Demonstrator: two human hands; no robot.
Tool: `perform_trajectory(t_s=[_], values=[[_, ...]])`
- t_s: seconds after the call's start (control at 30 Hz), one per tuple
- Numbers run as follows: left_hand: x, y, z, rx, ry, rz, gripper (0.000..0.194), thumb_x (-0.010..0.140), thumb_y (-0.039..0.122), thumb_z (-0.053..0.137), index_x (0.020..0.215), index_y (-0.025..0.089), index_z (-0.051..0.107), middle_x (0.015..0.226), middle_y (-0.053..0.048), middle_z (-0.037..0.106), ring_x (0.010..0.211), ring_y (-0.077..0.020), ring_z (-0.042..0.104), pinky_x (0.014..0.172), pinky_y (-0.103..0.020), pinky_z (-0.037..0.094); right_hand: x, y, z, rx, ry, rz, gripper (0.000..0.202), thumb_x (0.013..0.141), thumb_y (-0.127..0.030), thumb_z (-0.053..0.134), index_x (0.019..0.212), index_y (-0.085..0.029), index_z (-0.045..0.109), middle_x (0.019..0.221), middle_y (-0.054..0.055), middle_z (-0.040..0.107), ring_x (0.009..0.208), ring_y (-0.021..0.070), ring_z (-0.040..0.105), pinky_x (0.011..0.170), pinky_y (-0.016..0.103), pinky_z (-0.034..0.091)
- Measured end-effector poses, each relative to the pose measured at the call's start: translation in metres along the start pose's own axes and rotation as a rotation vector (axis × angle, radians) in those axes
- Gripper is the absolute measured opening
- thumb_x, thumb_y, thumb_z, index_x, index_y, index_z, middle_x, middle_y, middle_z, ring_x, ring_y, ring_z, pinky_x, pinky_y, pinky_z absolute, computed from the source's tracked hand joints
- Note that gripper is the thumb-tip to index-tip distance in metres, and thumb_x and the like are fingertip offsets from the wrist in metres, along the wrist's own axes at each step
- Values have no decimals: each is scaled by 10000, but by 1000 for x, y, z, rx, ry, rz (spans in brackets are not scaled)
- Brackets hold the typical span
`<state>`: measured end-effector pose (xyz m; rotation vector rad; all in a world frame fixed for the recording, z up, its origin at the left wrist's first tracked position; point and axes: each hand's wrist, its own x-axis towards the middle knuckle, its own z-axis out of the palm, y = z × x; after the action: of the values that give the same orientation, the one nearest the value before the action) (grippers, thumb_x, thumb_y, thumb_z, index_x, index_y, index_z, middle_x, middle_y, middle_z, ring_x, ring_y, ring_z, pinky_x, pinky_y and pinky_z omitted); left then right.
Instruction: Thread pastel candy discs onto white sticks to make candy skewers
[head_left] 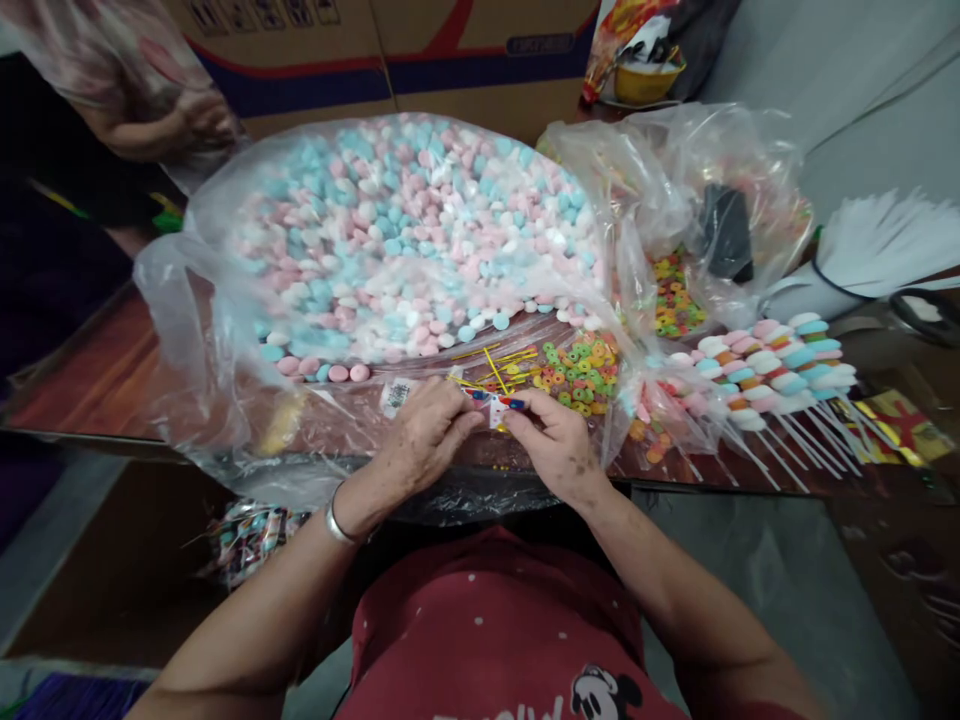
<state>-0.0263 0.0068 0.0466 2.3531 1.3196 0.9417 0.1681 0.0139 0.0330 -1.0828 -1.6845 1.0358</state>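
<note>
Near the table's front edge, my left hand (427,435) and my right hand (559,440) pinch a small white packet (496,408) with blue and red print between their fingertips. What is inside it is too small to make out. Just beyond my fingers lie gold twist ties (510,372). Right of these is a pile of green, orange and yellow ring candies (581,370). A white label with a printed code (395,396) lies beside my left hand.
A large clear bag of pink, blue and white candies (420,220) covers the table's middle. Candy skewers on white sticks (780,370) lie right, below a container of white strips (810,290). Another person's hand (202,120) shows at upper left. An open carton (112,570) stands below.
</note>
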Motion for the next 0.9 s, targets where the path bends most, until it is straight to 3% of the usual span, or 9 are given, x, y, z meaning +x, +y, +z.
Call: perform_trajectory(t_s=[0.07,0.17,0.27,0.4,0.53,0.73,0.9], values=[[2,6,3,-73,19,-22,165,954,328,518,964,175,577,924,-72,635,870,-203,563,769,-329,450,-1,-1,-4,-44,-7,-83,119,896,-239,553,901,-193,663,824,20,650,794,153,597,745,291,481],[6,12,2,-201,-52,-44,287,916,372,585,1121,172,563,1100,-104,647,1015,-220,591,866,-344,464,-3,-1,-14,-150,-87,-170,129,921,-226,546,863,-188,655,791,15,632,762,143,572,732,284,458],[9,18,2,-300,-200,-116,157,921,329,565,879,184,608,849,-39,670,814,-171,609,765,-286,462,-4,0,-23,-277,-126,-263,185,951,-236,524,798,-184,614,726,5,589,720,139,530,704,277,422],[7,20,7,-397,-287,-271,239,924,318,538,732,180,574,663,12,618,623,-116,542,619,-223,406,-5,1,-25,-377,-57,-392,284,983,-246,463,706,-200,503,655,-9,493,663,140,454,640,272,363],[4,19,16,-374,-283,-311,333,920,381,522,666,169,561,595,34,528,570,-101,463,534,-212,321,-7,0,-25,-406,1,-426,349,983,-236,454,644,-223,370,615,-26,406,616,132,391,593,272,318],[0,23,21,-506,-207,-319,229,886,363,556,785,170,625,667,24,598,608,-103,507,581,-202,404,-12,3,-27,-435,27,-437,373,997,-267,431,631,-221,384,603,-22,436,610,128,415,583,272,323],[-7,23,23,-465,-247,-320,304,906,376,517,697,176,610,521,44,523,478,-94,463,479,-193,372,-16,1,-26,-517,100,-464,453,1005,-356,430,576,-223,369,536,-24,427,558,126,392,572,290,325]])
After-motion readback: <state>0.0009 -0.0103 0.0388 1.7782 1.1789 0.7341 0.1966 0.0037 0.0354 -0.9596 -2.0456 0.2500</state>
